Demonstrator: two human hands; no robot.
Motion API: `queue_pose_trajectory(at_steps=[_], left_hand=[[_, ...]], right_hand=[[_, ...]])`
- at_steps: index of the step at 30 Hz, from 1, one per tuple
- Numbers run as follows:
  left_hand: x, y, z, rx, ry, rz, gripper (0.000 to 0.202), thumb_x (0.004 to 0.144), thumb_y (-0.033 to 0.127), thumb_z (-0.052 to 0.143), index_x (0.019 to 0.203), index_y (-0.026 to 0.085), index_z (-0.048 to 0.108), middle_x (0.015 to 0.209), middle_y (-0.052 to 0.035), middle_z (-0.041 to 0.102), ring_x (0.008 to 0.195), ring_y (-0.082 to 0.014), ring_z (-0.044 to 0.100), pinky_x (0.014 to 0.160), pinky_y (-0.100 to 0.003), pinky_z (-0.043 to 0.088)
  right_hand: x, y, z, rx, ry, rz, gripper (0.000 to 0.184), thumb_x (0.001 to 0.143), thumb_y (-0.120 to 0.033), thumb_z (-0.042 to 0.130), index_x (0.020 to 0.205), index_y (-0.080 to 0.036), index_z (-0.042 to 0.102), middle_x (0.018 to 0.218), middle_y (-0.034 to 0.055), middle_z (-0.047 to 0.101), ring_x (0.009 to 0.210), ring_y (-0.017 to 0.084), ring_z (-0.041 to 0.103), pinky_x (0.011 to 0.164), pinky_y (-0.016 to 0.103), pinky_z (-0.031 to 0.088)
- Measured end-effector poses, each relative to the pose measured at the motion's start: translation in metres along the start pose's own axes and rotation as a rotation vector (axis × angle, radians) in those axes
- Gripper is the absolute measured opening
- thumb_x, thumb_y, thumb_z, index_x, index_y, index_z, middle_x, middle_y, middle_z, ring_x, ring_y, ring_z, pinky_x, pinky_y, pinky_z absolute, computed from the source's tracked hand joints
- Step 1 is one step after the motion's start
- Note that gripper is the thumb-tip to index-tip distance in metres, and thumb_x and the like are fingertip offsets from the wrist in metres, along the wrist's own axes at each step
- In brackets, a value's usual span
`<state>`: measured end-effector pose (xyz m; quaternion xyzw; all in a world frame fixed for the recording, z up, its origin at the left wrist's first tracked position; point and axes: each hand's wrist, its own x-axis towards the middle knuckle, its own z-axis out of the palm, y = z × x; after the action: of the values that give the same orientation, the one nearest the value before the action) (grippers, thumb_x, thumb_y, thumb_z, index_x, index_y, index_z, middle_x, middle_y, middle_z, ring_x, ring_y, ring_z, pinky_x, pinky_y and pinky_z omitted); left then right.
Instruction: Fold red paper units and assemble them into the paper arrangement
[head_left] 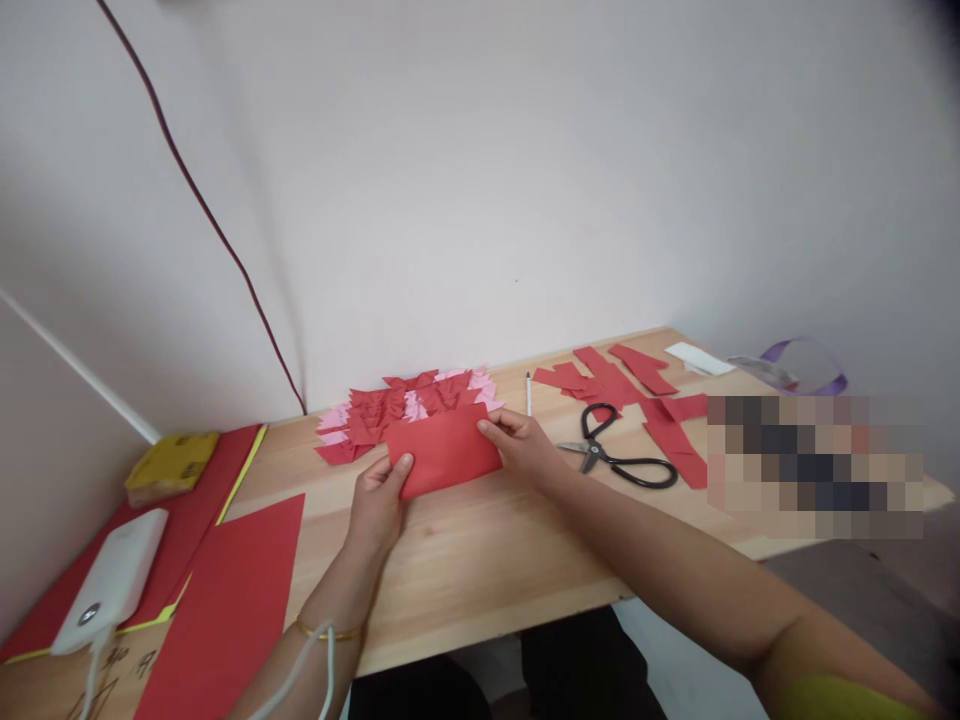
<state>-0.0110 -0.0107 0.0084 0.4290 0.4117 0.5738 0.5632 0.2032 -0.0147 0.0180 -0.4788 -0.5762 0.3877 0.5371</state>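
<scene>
The folded red paper rectangle [444,455] is solid red, with no print. The heap of small folded paper pieces [405,405] mixes that red with pale pink. The cut paper strips [637,390] and the large flat paper sheet [225,600] are red too. The metal scissors [619,455] have black handles. The wooden tabletop [465,560] is pale honey with faint grain. The slim plastic power bank [112,580] is white, the rectangular block [171,465] yellow and the ribbon loop [806,365] purple.
</scene>
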Motion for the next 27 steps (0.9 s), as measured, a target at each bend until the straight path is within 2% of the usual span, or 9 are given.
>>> queue_pose_trajectory(at_steps=[6, 11, 16, 22, 27], left_hand=[[0.000, -0.003, -0.004, -0.001, -0.020, 0.034, 0.028, 0.070, 0.032, 0.074, 0.092, 0.015, 0.071, 0.091, -0.0055, 0.072, 0.083, -0.0184, 0.065, 0.081, -0.031, 0.050], [0.002, -0.005, -0.010, 0.022, 0.069, 0.093, 0.020, 0.068, 0.031, 0.075, 0.078, 0.016, 0.070, 0.080, -0.0014, 0.069, 0.073, -0.0134, 0.062, 0.075, -0.026, 0.048], [0.002, -0.003, -0.013, 0.038, 0.098, 0.102, 0.020, 0.066, 0.032, 0.076, 0.074, 0.016, 0.068, 0.075, -0.0001, 0.068, 0.068, -0.0120, 0.059, 0.069, -0.024, 0.047], [0.002, 0.001, -0.014, 0.065, 0.085, 0.107, 0.021, 0.065, 0.031, 0.077, 0.074, 0.016, 0.067, 0.076, -0.0016, 0.068, 0.070, -0.0140, 0.060, 0.071, -0.026, 0.048], [0.002, 0.002, -0.015, 0.048, 0.086, 0.094, 0.024, 0.062, 0.031, 0.078, 0.064, 0.016, 0.059, 0.062, 0.0027, 0.061, 0.059, -0.0104, 0.054, 0.063, -0.023, 0.045]], right_hand=[[0.002, 0.011, 0.000, 0.029, -0.038, 0.008, 0.033, 0.079, -0.051, 0.056, 0.070, -0.019, 0.053, 0.065, -0.0017, 0.049, 0.062, 0.012, 0.044, 0.059, 0.024, 0.037], [0.002, 0.018, -0.001, 0.003, -0.084, 0.011, 0.032, 0.080, -0.050, 0.056, 0.073, -0.019, 0.056, 0.066, -0.0014, 0.052, 0.062, 0.013, 0.046, 0.060, 0.024, 0.038], [0.000, 0.014, 0.000, 0.022, -0.125, 0.024, 0.032, 0.080, -0.050, 0.057, 0.071, -0.019, 0.057, 0.068, -0.0003, 0.054, 0.064, 0.013, 0.049, 0.062, 0.025, 0.040], [-0.001, 0.004, 0.002, 0.123, -0.155, 0.066, 0.030, 0.075, -0.050, 0.063, 0.074, -0.020, 0.061, 0.075, 0.0019, 0.062, 0.070, 0.016, 0.056, 0.065, 0.027, 0.044], [-0.001, 0.006, 0.002, 0.156, -0.168, 0.080, 0.028, 0.074, -0.049, 0.064, 0.074, -0.021, 0.063, 0.077, 0.0023, 0.064, 0.074, 0.017, 0.059, 0.067, 0.028, 0.047]])
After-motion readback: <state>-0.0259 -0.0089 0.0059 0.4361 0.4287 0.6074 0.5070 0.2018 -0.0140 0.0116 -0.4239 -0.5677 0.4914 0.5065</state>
